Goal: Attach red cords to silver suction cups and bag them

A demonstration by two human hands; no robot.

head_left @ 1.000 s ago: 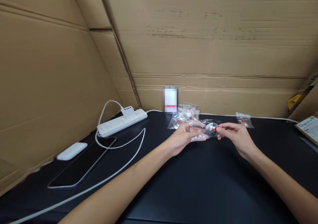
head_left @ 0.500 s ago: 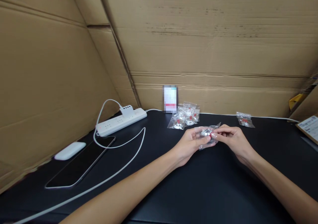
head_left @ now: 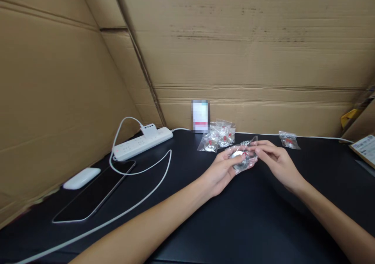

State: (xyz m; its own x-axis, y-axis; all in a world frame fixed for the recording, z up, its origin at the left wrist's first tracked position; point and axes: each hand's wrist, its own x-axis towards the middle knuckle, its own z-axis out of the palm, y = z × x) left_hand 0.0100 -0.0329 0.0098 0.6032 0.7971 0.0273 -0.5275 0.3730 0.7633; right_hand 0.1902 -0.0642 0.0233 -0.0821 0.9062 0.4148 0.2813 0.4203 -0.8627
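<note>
My left hand (head_left: pixel 224 170) grips a small clear plastic bag (head_left: pixel 251 161), its thumb lying across the front. Inside the bag is a round silvery object (head_left: pixel 236 156) with a bit of red on it; its exact kind cannot be made out. At the bag's right edge, my right hand (head_left: pixel 275 160) has its thumb and fingers closed around the plastic near the upper corner. Both hands are just above the black table. Behind them lies a pile of similar clear bags (head_left: pixel 218 137) with red marks and shiny round contents.
One more clear bag (head_left: pixel 289 141) lies at the back right. A lit screen (head_left: pixel 200 115) leans on the cardboard wall (head_left: pixel 249 61). To the left are a white power strip (head_left: pixel 134 146), a cable (head_left: pixel 146 199), a dark phone (head_left: pixel 95 193) and a white case (head_left: pixel 82 178). A labelled box (head_left: pixel 366 148) sits far right.
The bag in my hands has turned, so more of the silvery round object shows. My right fingers have shifted slightly up along the bag's edge, and its thumb has come off the red part.
</note>
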